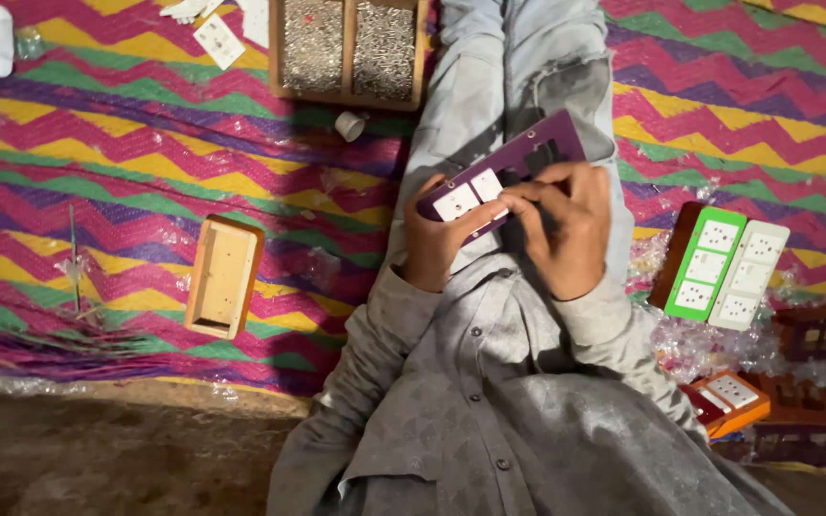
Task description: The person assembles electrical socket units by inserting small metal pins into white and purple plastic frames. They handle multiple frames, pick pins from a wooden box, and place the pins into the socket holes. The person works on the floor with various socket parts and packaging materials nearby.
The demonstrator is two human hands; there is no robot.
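**Purple socket plate held over the lap**

The left hand (432, 239) grips the near end of a long purple plastic switch plate (499, 177), thumb pressed on one of the white socket inserts (456, 203) seated in it. The right hand (561, 225) pinches the plate's middle, fingers curled over it. It lies tilted above the grey-clad lap. A wooden two-compartment tray (348, 53) on the zigzag woven mat (145, 162) holds heaps of small silvery screws (384, 38). A shallow wooden box (224, 275) lies beside.
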